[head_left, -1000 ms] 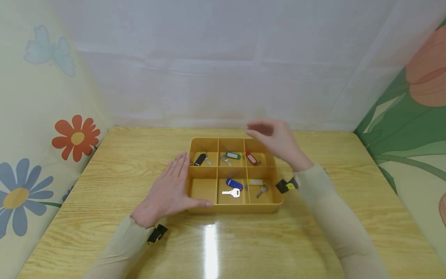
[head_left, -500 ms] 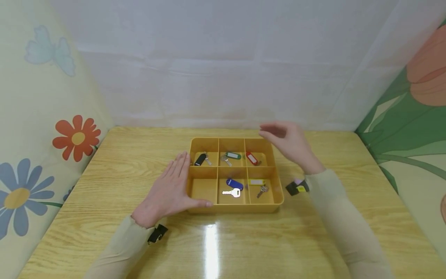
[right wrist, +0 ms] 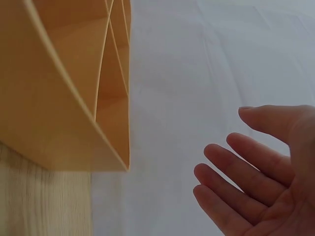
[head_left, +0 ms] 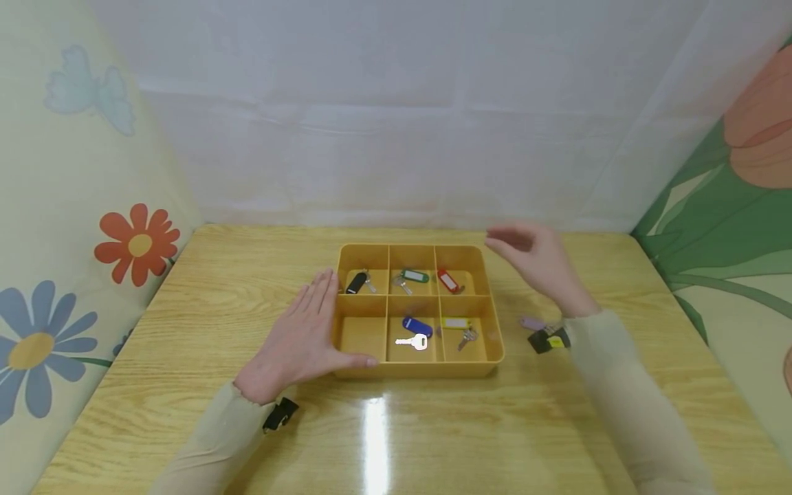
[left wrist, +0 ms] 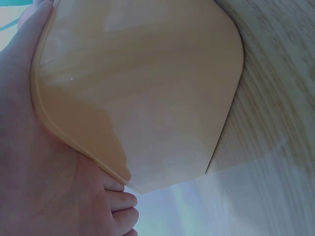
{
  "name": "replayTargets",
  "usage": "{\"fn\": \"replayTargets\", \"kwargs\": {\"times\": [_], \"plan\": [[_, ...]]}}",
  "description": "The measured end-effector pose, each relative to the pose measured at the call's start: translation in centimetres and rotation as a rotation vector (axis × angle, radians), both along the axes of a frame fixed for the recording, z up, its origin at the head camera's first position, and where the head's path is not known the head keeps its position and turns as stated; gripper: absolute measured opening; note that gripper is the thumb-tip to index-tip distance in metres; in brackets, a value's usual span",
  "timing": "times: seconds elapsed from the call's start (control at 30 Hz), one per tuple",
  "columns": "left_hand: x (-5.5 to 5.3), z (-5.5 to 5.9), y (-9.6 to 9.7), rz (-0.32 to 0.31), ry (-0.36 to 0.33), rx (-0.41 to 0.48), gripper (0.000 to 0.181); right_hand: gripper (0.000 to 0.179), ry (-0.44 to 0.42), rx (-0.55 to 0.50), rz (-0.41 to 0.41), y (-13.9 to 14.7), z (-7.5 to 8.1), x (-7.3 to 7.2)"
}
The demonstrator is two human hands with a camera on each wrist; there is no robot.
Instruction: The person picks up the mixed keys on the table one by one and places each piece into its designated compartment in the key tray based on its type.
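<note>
A yellow box point(head_left: 416, 370) with six compartments stands on the table. My left hand point(head_left: 303, 337) lies against its left side, fingers straight, thumb along the front rim; the left wrist view shows that hand point(left wrist: 64, 182) at the rim. Keys with tags lie inside: black tag point(head_left: 356, 282), green tag point(head_left: 414, 276) and red tag point(head_left: 447, 280) at the back, blue tag point(head_left: 417, 326) and yellow tag point(head_left: 456, 322) in front. The front left compartment holds nothing. Right of the box, my right hand point(head_left: 541, 265) hovers with nothing between its relaxed fingers point(right wrist: 246, 172).
On the table right of the box lies a purple key tag point(head_left: 532, 323), its key partly hidden behind the black wrist camera point(head_left: 547, 339). A white cloth point(head_left: 396, 137) hangs behind the wooden table point(head_left: 247, 275). Printed flower panels stand at both sides.
My right hand has moved to the right, from above the box's back right corner to beyond its right side. The purple tag has come into view. My left hand has stayed put.
</note>
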State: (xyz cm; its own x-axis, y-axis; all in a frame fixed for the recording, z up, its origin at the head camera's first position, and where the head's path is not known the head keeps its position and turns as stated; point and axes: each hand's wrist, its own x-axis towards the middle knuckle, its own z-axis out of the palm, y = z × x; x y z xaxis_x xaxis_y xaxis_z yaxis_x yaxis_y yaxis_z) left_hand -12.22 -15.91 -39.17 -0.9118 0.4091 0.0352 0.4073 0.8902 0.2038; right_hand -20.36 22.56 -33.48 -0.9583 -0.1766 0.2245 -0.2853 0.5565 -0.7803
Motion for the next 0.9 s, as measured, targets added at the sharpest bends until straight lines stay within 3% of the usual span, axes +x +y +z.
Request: {"fn": "replayTargets", "kwargs": {"times": [0.37,0.9], "plan": [[0.1,0.1,0.0,0.003,0.006,-0.002,0.148,0.05,-0.048,0.078,-0.075,3.1,-0.3,0.6],[0.1,0.2,0.1,-0.002,0.008,-0.007,0.147,0.06,-0.094,0.075,-0.149,7.0,-0.1,1.6]]}}
